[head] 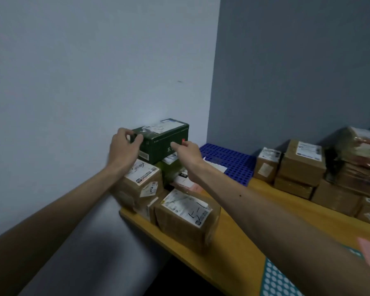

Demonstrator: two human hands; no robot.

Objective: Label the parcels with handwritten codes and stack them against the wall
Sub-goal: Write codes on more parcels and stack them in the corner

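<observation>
A dark green box point(165, 144) with a white shipping label on top sits on the stack of parcels against the left wall point(73, 92). My left hand point(125, 147) grips its left end, fingers curled over the top edge. My right hand point(185, 153) touches the box's front face. A small red spot point(183, 141) shows at its fingertips, and I cannot tell whether it is a held pen or print on the box. Below are brown parcels with handwritten codes, one point(141, 182) under my left wrist and one point(186, 218) at the front.
The stack stands at the left end of a wooden table point(239, 248). A blue perforated board point(229, 159) lies in the corner behind. More brown parcels point(301, 165) and plastic-wrapped packs point(361, 150) pile up at the right. A teal dotted bag point(273, 278) lies near my right elbow.
</observation>
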